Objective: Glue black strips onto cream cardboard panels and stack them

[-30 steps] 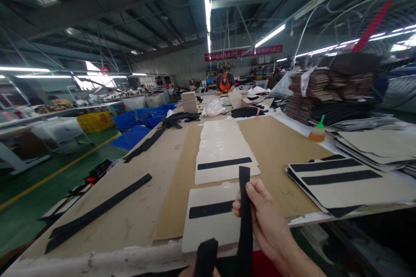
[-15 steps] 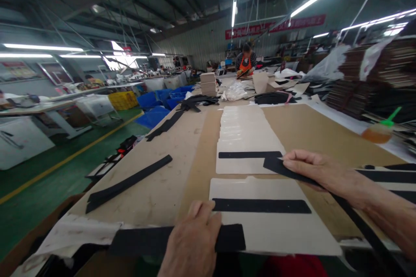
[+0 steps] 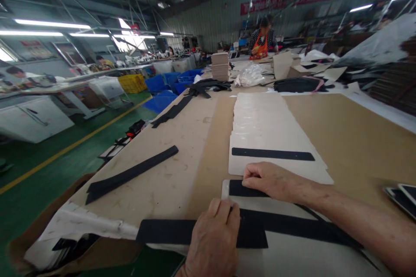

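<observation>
My right hand (image 3: pixel 271 179) pinches a long black strip (image 3: pixel 248 189) by its end, at the far left corner of a white panel (image 3: pixel 225 190). The rest of that strip trails back under my forearm. My left hand (image 3: pixel 214 233) is closed over a wide black strip (image 3: pixel 165 231) along the table's near edge, its fingertips by the panel's left side. Across the same panel lies another black strip (image 3: pixel 292 225). Beyond it, the frontmost of several overlapping white panels (image 3: pixel 256 166) carries one black strip (image 3: pixel 273 154). My left thumb is mostly hidden.
Loose black strips (image 3: pixel 133 175) lie on the tan table (image 3: pixel 182 173) to the left. Black strip bundles (image 3: pixel 299 84), a clear plastic bag (image 3: pixel 250 74) and stacked boards (image 3: pixel 220 67) sit farther back. A person in an orange apron (image 3: pixel 261 47) works beyond. Blue bins (image 3: pixel 162 100) stand left.
My right hand has moved left and nearer, bringing the black strip's end from beside the farther panel onto the near panel's far left corner. My left hand stays on the wide strip. The view has shifted.
</observation>
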The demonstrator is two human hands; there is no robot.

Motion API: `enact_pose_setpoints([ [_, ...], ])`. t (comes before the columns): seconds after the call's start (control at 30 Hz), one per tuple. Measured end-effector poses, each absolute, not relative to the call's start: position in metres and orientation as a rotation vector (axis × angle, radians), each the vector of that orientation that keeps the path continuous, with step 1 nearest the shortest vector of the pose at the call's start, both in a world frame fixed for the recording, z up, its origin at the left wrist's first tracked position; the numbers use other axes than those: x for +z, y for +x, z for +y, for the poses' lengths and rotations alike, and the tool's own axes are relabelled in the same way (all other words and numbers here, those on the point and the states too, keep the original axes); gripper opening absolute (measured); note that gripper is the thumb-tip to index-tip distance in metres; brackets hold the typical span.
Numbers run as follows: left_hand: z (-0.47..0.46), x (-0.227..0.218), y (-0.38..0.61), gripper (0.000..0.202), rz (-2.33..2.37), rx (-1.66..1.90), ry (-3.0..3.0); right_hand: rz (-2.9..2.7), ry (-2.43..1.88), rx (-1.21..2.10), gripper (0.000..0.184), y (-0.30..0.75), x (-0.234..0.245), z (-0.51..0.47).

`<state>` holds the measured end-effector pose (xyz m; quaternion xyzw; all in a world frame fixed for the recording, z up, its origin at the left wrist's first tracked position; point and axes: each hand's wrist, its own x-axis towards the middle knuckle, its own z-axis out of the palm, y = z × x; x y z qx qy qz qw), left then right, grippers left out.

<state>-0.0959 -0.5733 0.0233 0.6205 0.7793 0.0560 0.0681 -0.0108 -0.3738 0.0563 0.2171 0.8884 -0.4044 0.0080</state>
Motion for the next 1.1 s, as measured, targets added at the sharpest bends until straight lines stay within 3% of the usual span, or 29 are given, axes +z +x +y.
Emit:
enact_pose_setpoints([
  [0.77, -0.569, 0.019, -0.101, 0.057, 2.354, 0.064, 1.836, 2.852, 0.664, -0.936, 0.007, -0.033, 0.034, -0.384],
  [1.03, -0.567, 0.021, -0.1, 0.068, 2.381, 0.019, 1.805, 2.544, 0.676, -1.236, 0.021, 0.032, 0.071, -0.333],
  [1.1, -0.567, 0.021, -0.101, 0.07, 2.393, 0.009, 1.805, 2.519, 0.784, -1.281, 0.015, 0.067, 0.073, -0.314],
])
